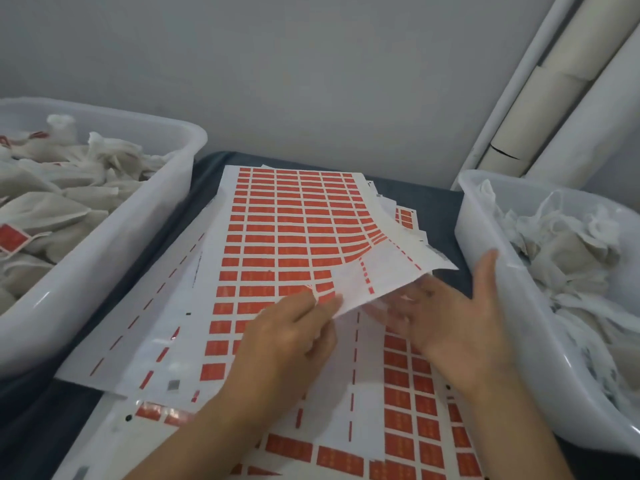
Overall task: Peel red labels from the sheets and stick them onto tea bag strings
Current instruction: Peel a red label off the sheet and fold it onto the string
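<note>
Your left hand (287, 337) pinches the lifted corner of the top label sheet (284, 230) on the bench. Your right hand (453, 317) is flat and open under it. The left tub (166, 216) holds labelled tea bags (45, 209); the right tub (485, 258) holds plain ones.

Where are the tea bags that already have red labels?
In the left tub, beside the label sheets: labelled tea bags fill it, one red label showing at the far left edge.
</note>
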Motion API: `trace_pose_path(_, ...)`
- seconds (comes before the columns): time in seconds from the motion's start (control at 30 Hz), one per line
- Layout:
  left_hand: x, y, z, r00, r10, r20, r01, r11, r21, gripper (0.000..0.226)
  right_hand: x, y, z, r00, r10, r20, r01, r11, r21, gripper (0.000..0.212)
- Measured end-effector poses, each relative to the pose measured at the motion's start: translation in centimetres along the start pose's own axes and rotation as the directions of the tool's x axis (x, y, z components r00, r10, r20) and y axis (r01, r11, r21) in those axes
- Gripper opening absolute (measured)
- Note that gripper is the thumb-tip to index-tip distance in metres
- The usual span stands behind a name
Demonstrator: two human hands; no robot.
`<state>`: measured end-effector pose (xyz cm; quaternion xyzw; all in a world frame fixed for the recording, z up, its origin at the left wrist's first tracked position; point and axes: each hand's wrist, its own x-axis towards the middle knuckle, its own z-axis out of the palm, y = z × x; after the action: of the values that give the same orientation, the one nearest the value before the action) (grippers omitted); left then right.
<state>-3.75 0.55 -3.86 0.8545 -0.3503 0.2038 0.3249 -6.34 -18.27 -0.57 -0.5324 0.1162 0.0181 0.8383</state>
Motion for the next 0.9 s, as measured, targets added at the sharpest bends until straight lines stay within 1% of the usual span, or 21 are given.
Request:
trace_pose_path(0.03, 0.0, 0.0, -0.1, 1.0, -0.017, -0.016, 0.017, 1.0, 0.026, 0.033, -0.2, 0.4, 0.9, 0.999, -0.018, 0.045, 0.027, 0.978, -0.206, 0.079)
trace_pose_path(0.07, -0.1, -0.1, 0.0, 1.0, -0.002, -0.022, 0.003, 0.998, 0.062, 0.03, -0.1, 1.3, 1.4, 0.998, -0.015, 0.057, 0.035, 0.933, -0.358, 0.065)
trace_pose_path(0.1, -0.2, -0.1, 0.1, 0.999, 0.034, -0.018, -0.032, 0.995, 0.096, 0.025, -0.2, 1.9, 1.8, 0.999, -0.015, 0.03, 0.027, 0.906, -0.422, 0.054)
trace_pose_path(0.13, -0.3, -0.1, 0.2, 0.998, 0.066, -0.007, -0.065, 0.991, 0.117, 0.023, -0.4, 2.6, 2.2, 0.999, -0.032, 0.014, 0.035, 0.879, -0.475, 0.052)
trace_pose_path(0.2, -0.3, 0.0, 0.3, 0.996, 0.093, 0.016, -0.094, 0.989, 0.115, 0.03, -0.8, 3.4, 2.1, 0.996, -0.083, -0.041, 0.046, 0.823, -0.566, 0.052)
trace_pose_path(0.23, -0.1, 0.0, 0.3, 0.996, 0.084, 0.019, -0.085, 0.992, 0.088, 0.032, -1.0, 3.4, 1.8, 0.991, -0.099, -0.089, 0.03, 0.818, -0.574, 0.052)
trace_pose_path(0.3, 0.3, 0.2, 0.0, 1.0, -0.015, 0.018, 0.016, 0.999, -0.038, 0.041, -1.0, 3.1, 1.5, 0.991, -0.071, -0.114, -0.004, 0.832, -0.555, 0.053)
trace_pose_path(0.33, 0.5, 0.3, -0.3, 0.997, -0.081, 0.009, 0.081, 0.99, -0.119, 0.045, -1.0, 3.0, 1.3, 0.994, -0.059, -0.097, -0.002, 0.844, -0.536, 0.054)
trace_pose_path(0.4, 0.7, 0.3, -0.5, 0.984, -0.176, -0.027, 0.166, 0.96, -0.225, 0.04, -1.1, 2.7, 1.5, 0.999, -0.029, -0.031, 0.011, 0.888, -0.46, 0.054)
trace_pose_path(0.5, 0.6, 0.2, -0.4, 0.968, -0.247, -0.035, 0.229, 0.935, -0.271, 0.035, -0.9, 2.6, 1.8, 0.999, -0.021, 0.041, 0.034, 0.938, -0.345, 0.056)
trace_pose_path(0.6, 0.6, 0.1, -0.3, 0.967, -0.255, -0.009, 0.244, 0.935, -0.258, 0.033, -0.7, 2.6, 2.0, 0.999, -0.036, 0.036, 0.044, 0.96, -0.276, 0.057)
trace_pose_path(0.67, 0.7, 0.0, -0.4, 0.971, -0.24, 0.004, 0.233, 0.94, -0.25, 0.032, -0.6, 2.8, 2.0, 0.998, -0.059, 0.005, 0.058, 0.952, -0.301, 0.057)
trace_pose_path(0.8, 0.7, 0.2, -0.5, 0.993, -0.12, 0.011, 0.12, 0.979, -0.164, 0.037, -0.6, 3.2, 1.6, 0.996, -0.089, -0.019, 0.077, 0.932, -0.354, 0.058)
trace_pose_path(0.9, 0.6, 0.2, -0.4, 0.995, -0.094, 0.028, 0.097, 0.986, -0.133, 0.038, -0.6, 3.4, 1.5, 0.994, -0.105, -0.028, 0.083, 0.9, -0.429, 0.058)
